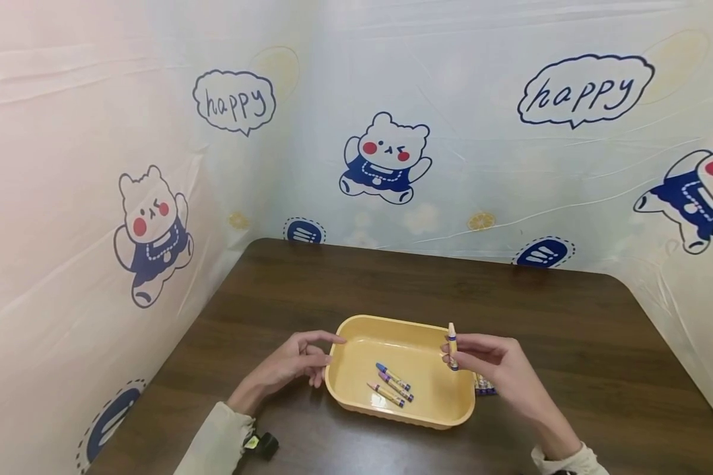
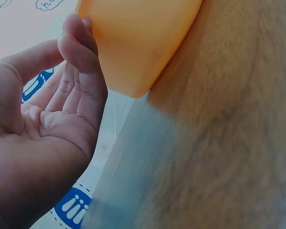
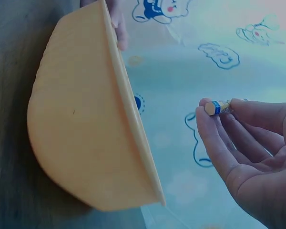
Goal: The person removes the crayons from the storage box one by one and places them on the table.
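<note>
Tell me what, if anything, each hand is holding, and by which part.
The right hand pinches a crayon by its barrel, pale tip up. The left hand holds the yellow tray by its left rim.

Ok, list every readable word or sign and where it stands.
"happy": left speech bubble on the wall sheet
"happy": right speech bubble, same sheet
"!!!": blue badges, same sheet
Too small to read: any print on the crayons in and beside the tray, the held crayon and the cuff sticker
</note>
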`<state>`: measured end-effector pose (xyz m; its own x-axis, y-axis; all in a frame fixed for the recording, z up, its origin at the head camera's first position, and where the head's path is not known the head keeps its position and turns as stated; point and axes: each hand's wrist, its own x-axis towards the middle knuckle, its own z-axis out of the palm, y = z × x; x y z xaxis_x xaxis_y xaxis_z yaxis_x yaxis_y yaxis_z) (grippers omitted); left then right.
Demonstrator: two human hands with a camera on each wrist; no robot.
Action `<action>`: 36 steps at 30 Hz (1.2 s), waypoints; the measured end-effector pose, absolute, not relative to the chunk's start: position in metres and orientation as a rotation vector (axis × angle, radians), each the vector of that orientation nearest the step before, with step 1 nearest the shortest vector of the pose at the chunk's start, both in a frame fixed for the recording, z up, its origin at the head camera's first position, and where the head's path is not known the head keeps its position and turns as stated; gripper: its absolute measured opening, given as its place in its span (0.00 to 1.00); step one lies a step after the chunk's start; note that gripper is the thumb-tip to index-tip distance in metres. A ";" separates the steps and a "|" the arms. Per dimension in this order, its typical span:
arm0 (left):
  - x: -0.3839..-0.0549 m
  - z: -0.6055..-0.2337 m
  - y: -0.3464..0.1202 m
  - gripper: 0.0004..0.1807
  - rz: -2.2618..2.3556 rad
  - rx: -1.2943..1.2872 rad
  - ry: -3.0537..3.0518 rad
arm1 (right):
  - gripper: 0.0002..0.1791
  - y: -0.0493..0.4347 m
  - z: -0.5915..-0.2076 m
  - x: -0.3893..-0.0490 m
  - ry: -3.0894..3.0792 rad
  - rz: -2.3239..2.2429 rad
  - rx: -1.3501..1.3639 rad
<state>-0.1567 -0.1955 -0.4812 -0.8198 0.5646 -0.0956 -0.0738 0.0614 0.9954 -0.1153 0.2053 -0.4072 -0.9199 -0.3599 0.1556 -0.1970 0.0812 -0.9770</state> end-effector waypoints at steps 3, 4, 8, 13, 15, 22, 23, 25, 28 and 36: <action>-0.157 -0.482 -0.196 0.25 1.809 0.488 1.876 | 0.18 0.215 -0.410 -0.111 2.230 -1.987 -0.578; -0.157 -0.482 -0.196 0.26 1.810 0.488 1.872 | 0.18 0.219 -0.411 -0.110 2.239 -1.992 -0.572; -0.156 -0.482 -0.197 0.26 1.813 0.488 1.862 | 0.18 0.232 -0.412 -0.107 2.267 -2.025 -0.517; -0.156 -0.482 -0.198 0.27 1.817 0.490 1.862 | 0.17 0.249 -0.407 -0.107 2.327 -2.089 -0.404; -0.156 -0.482 -0.198 0.27 1.819 0.491 1.861 | 0.17 0.254 -0.407 -0.107 2.329 -2.128 -0.366; -0.156 -0.483 -0.199 0.27 1.819 0.490 1.862 | 0.19 0.268 -0.422 -0.109 2.275 -2.239 -0.260; -0.156 -0.483 -0.198 0.27 1.816 0.489 1.863 | 0.19 0.269 -0.427 -0.109 2.271 -2.245 -0.243; -0.156 -0.484 -0.198 0.27 1.814 0.486 1.860 | 0.18 0.272 -0.435 -0.111 2.261 -2.255 -0.212; -0.156 -0.484 -0.197 0.27 1.812 0.486 1.860 | 0.19 0.274 -0.445 -0.113 2.262 -2.244 -0.163; -0.155 -0.480 -0.195 0.25 1.809 0.476 1.882 | 0.22 0.280 -0.453 -0.117 2.436 -2.026 0.029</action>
<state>-0.1553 -0.1953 -0.4800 -0.8226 0.5593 -0.1025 -0.0801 0.0645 0.9947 -0.1171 0.2804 -0.4531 -0.9995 0.0315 0.0092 -0.0033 0.1823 -0.9832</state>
